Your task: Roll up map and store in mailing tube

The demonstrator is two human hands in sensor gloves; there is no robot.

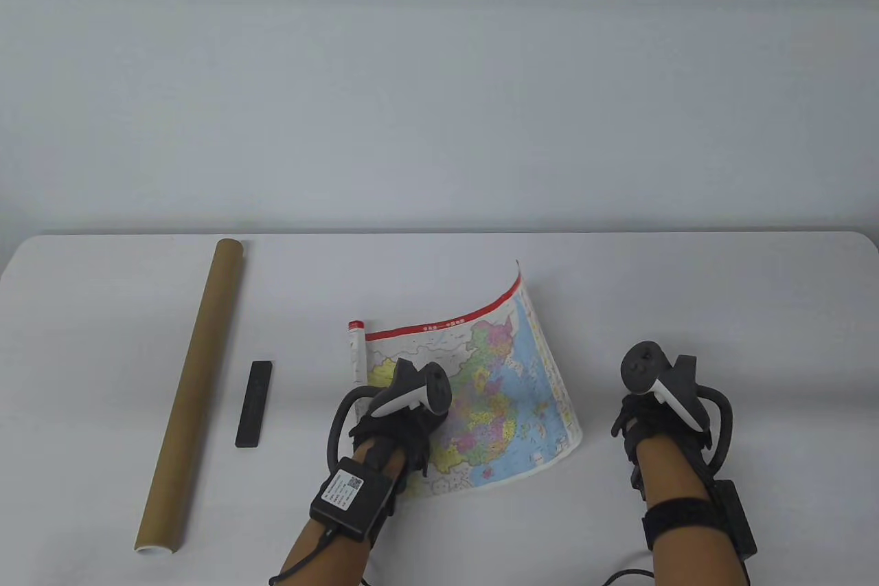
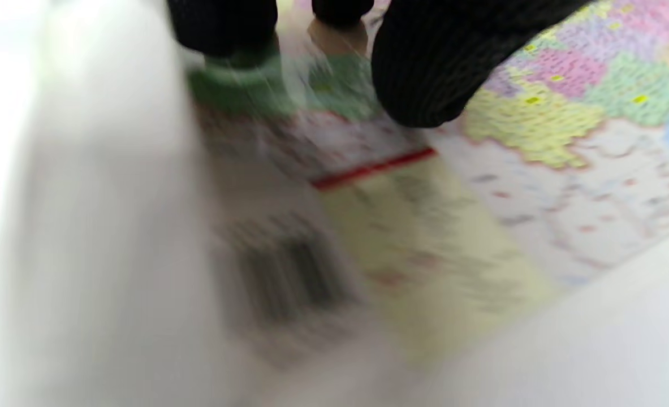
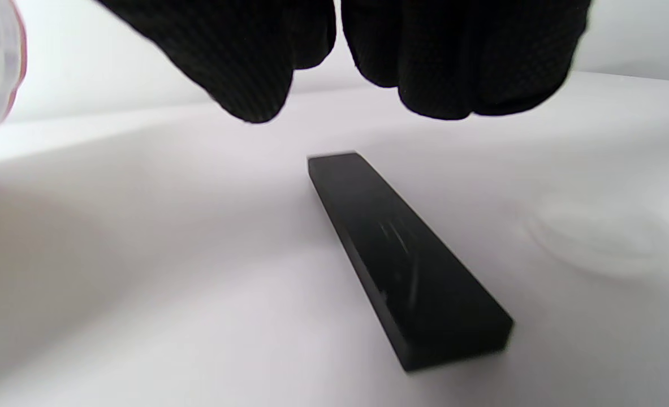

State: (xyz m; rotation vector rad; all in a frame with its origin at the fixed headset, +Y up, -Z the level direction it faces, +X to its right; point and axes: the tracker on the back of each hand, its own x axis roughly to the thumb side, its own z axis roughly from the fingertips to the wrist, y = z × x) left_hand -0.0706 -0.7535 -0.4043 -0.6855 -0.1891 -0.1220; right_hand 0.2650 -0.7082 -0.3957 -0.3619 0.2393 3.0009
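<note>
Nearest, the left hand (image 1: 402, 418) has its fingertips (image 2: 424, 85) on the map (image 1: 501, 380); whether they pinch it I cannot tell. The right hand (image 1: 656, 407) hangs loosely curled, holding nothing, over a black bar (image 3: 402, 254) right of the map. The map lies mid-table, its left edge curled and its right side arching up. Rolling looks barely begun; next, both hands probably need to tighten that left curl rightward. Count: 1 map, 2 hands, apparently 2 bars, the second bar (image 1: 253, 404) lying left, and 1 mailing tube (image 1: 196, 393) at far left.
</note>
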